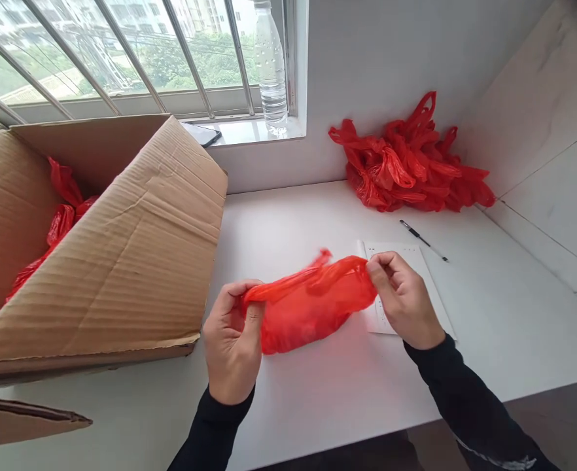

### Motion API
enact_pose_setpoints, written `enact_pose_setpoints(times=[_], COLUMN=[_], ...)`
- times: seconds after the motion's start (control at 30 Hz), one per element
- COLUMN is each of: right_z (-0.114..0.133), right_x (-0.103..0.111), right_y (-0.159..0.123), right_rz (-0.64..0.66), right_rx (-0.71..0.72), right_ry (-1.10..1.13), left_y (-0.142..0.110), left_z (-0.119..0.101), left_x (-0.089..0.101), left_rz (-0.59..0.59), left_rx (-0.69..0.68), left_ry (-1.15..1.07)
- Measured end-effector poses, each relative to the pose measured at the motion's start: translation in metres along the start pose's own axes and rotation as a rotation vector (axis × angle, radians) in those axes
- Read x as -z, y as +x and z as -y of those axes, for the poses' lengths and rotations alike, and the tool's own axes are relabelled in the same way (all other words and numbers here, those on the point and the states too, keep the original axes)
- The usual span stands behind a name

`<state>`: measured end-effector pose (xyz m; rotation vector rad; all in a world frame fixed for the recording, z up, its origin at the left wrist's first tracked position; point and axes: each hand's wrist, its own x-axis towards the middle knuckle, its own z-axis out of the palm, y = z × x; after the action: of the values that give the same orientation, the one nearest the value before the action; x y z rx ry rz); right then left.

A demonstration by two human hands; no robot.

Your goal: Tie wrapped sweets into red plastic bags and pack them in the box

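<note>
A red plastic bag (308, 311) is stretched sideways above the white table, held at both ends. My left hand (234, 340) pinches its left end between thumb and fingers. At the other end, my right hand (403, 297) grips the upper right corner with thumb and fingertips. A small twisted tip of the bag sticks up near its middle. Whether anything lies inside the bag I cannot tell. Behind my right hand is an open notebook (428, 281) with some writing, partly covered by hand and bag.
An open cardboard box (171, 261) with red bags (60, 226) inside stands at the left. More red plastic bags (406, 167) are heaped against the back wall. A pen (423, 240) lies beyond the notebook. On the windowsill are a water bottle (271, 78) and a dark flat device (201, 134).
</note>
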<state>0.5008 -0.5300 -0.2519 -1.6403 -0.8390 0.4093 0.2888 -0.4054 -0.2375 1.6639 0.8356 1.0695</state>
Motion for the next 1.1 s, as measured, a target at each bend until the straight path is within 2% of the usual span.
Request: enact_pose_setpoints(times=[0.07, 0.2, 0.3, 0.33, 0.37, 0.43, 0.5, 0.57, 0.67, 0.77, 0.9, 1.03, 1.1], right_z=[-0.003, -0.001, 0.021, 0.03, 0.039, 0.052, 0.054, 0.048, 0.035, 0.028, 0.024, 0.024, 0.026], right_x=[0.007, 0.01, 0.006, 0.004, 0.003, -0.002, -0.007, -0.011, -0.014, -0.016, -0.021, -0.028, -0.032], right_y=[0.001, -0.009, -0.026, -0.03, -0.034, -0.036, -0.033, -0.03, -0.028, -0.027, -0.021, -0.015, -0.015], right_rz=[-0.122, -0.129, -0.297, -0.286, -0.199, 0.087, 0.306, 0.382, 0.436, 0.522, 0.685, 0.645, 0.613], right_rx=[0.002, 0.007, 0.261, 0.376, 0.484, 0.651, 0.73, 0.669, 0.399, 0.203, 0.124, 0.071, 0.106], right_ry=[0.066, 0.031, -0.011, -0.022, -0.048, -0.179, -0.371, -0.5, -0.554, -0.723, -0.886, -0.956, -0.972], left_y=[-0.002, -0.008, -0.011, -0.012, -0.012, -0.015, -0.02, -0.026, -0.036, -0.042, -0.042, -0.041, -0.039], left_z=[-0.004, -0.005, -0.008, -0.009, -0.011, -0.015, -0.015, -0.013, -0.005, 0.001, 0.001, -0.004, -0.006], left_x=[0.001, 0.002, 0.002, 0.002, 0.001, 0.001, 0.001, 0.002, 0.005, 0.007, 0.006, 0.007, 0.009], left_rz=[-0.043, -0.031, -0.014, -0.004, 0.01, 0.056, 0.075, 0.021, -0.068, -0.019, 0.147, 0.203, 0.21], left_rx=[-0.018, -0.012, -0.009, -0.01, -0.012, -0.014, -0.023, -0.062, -0.13, -0.087, 0.151, 0.324, 0.411], left_ry=[-0.051, -0.089, 0.001, 0.035, 0.058, 0.082, 0.122, 0.235, 0.414, 0.411, 0.107, -0.216, -0.423])
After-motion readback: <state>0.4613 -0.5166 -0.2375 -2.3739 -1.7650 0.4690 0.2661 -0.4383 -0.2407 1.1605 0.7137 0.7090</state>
